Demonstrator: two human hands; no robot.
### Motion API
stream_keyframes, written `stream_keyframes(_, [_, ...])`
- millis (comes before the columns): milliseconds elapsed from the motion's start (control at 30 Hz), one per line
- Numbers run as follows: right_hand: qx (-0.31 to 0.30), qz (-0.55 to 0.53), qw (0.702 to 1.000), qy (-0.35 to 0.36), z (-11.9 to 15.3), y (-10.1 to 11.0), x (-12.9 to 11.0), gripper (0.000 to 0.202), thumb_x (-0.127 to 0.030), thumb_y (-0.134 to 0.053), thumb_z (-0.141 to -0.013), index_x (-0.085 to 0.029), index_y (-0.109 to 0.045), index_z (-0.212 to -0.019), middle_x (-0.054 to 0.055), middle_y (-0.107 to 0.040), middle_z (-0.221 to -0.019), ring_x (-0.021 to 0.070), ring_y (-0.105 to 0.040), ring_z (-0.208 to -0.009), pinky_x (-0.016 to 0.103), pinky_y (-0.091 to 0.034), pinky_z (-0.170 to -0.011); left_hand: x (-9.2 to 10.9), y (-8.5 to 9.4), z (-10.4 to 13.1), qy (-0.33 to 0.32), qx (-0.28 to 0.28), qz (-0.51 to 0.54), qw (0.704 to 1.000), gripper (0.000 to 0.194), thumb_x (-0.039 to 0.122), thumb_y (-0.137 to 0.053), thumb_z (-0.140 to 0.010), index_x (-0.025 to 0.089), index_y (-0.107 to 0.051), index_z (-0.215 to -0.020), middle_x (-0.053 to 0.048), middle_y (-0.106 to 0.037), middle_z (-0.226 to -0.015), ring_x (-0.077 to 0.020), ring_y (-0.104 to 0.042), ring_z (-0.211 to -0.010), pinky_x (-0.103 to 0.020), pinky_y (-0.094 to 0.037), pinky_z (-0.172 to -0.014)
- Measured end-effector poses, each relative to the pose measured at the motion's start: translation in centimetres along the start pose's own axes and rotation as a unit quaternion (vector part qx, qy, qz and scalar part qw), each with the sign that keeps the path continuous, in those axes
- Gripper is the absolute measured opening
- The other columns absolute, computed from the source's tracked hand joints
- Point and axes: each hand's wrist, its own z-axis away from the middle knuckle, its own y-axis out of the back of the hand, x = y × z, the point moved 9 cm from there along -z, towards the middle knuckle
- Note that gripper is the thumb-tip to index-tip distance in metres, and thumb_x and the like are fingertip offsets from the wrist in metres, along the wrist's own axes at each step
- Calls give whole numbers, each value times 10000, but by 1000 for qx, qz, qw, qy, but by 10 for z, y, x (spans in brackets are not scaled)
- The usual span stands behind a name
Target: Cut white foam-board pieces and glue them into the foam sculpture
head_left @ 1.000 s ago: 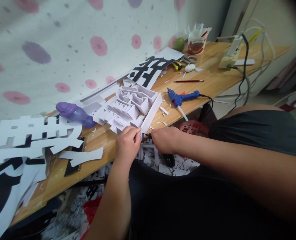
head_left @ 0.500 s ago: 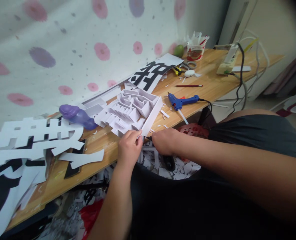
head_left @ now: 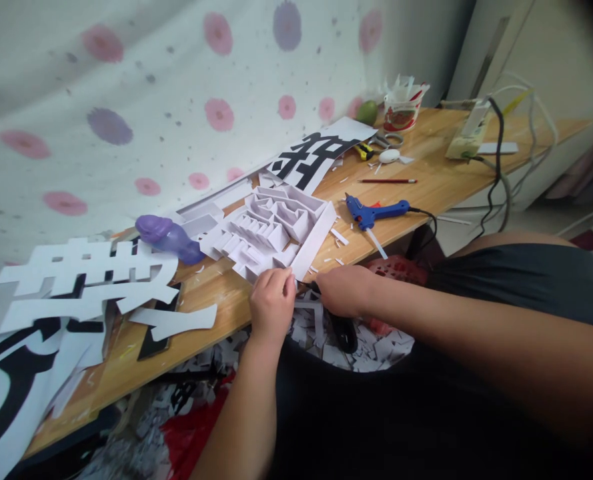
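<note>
On the wooden desk lies a white 3D character (head_left: 315,241) built of thin upright board strips, its hollow side up. My left hand (head_left: 272,303) is closed at its near corner, thumb and fingers pinching the edge. My right hand (head_left: 343,291) is closed around a slim dark tool (head_left: 314,287) whose thin tip points at that corner, close to my left fingertips. Most of the tool is hidden in my fist, so its exact kind does not show. Beyond my right hand rests a blue hot glue gun (head_left: 376,211) with a white glue stick in it.
Cut white character pieces (head_left: 83,267) cover the left of the desk (head_left: 196,340), beside a purple bottle-like object (head_left: 169,239). Farther back are a printed sheet (head_left: 316,157), a pencil (head_left: 389,181), scissors (head_left: 387,140), a tub (head_left: 402,110) and a power strip (head_left: 469,133). Paper scraps (head_left: 376,343) fill the space below.
The whole view has shifted slightly, so everything appears farther right and a little lower. Both hands keep their hold at the character's near corner.
</note>
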Motion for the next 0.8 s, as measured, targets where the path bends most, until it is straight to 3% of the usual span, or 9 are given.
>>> stream_keyframes(167, [16, 10, 1000, 18, 9, 6, 18, 302, -309, -466, -837, -113, -629, -1000, 151, -639, -868, 275, -623, -820, 344, -480, -673, -13, 1, 1, 51, 10, 34, 998, 135, 190, -534, -819, 164, -664, -843, -63, -662, -787, -172, -595, -776, -303, -466, -750])
stream_keyframes(300, [25, -4, 998, 57, 10, 9, 24, 313, -320, -461, -842, -152, -589, -1073, 113, -643, -876, 264, -620, -807, 299, -455, -633, -29, 8, 11, 137, 31, 73, 987, 148, 229, -568, -806, 184, -667, -906, -54, -674, -844, -163, -612, -791, -298, -482, -755])
stream_keyframes(467, [38, -28, 994, 97, 1, 13, 27, 260, -335, -453, -867, -160, -569, -1020, 85, -631, -853, 214, -609, -752, 241, -398, -598, -50, 14, 33, 285, 61, 149, 945, 194, 302, -561, -810, 173, -619, -943, -34, -657, -791, -119, -606, -607, -231, -504, -545])
stream_keyframes(633, [64, -111, 983, 129, 3, 17, 29, 245, -331, -493, -859, -156, -559, -1018, 83, -619, -905, 204, -586, -807, 242, -399, -664, -47, 11, 37, 369, 63, 236, 897, 158, 259, -633, -736, 151, -617, -851, -2, -635, -690, -87, -570, -499, -195, -486, -486])
stream_keyframes(733, [93, -272, 948, 138, 11, 19, 29, 226, -322, -492, -861, -154, -549, -1000, 56, -607, -852, 170, -582, -748, 234, -423, -658, -35, 9, 37, 393, 68, 285, 871, 170, 234, -652, -711, 151, -609, -853, 6, -627, -673, -94, -585, -529, -192, -490, -502])
stream_keyframes(800, [65, -434, 889, 131, 13, 13, 27, 217, -331, -490, -858, -152, -530, -975, 10, -564, -728, 121, -545, -571, 206, -417, -530, -25, 6, 37, 399, 74, 313, 859, 153, 239, -658, -709, 157, -597, -823, 19, -612, -639, -90, -582, -516, -185, -481, -499])
